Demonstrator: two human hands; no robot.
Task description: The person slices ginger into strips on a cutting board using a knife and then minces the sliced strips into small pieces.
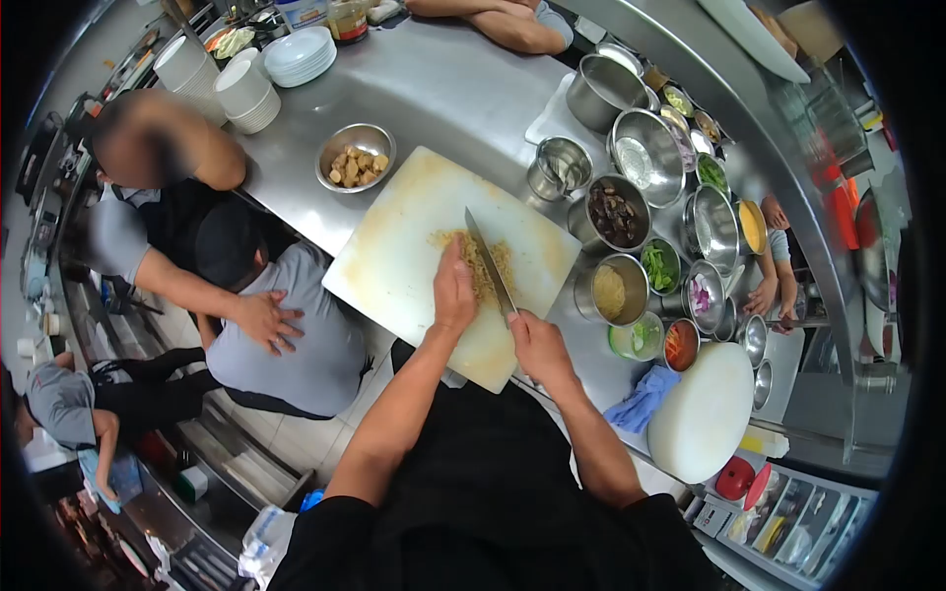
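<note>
My right hand (541, 349) grips a kitchen knife (487, 254) by its handle, with the blade pointing away from me over the cutting board (394, 236). Under and beside the blade lies a pile of finely chopped pale yellow food (504, 264), perhaps ginger or garlic. My left hand (454, 288) is at the left side of this pile, fingers stretched out and close together, holding nothing. Beyond the board's far left edge sits a steel bowl (323, 169) of brownish chunks (355, 167).
Several steel containers stand to the right, including one with dark pieces (618, 212) and one with yellowish bits (611, 289). A blue cloth (639, 399) lies by a round white board (702, 414). Co-workers are at the left; one's hand rests on another's grey-shirted back (286, 345).
</note>
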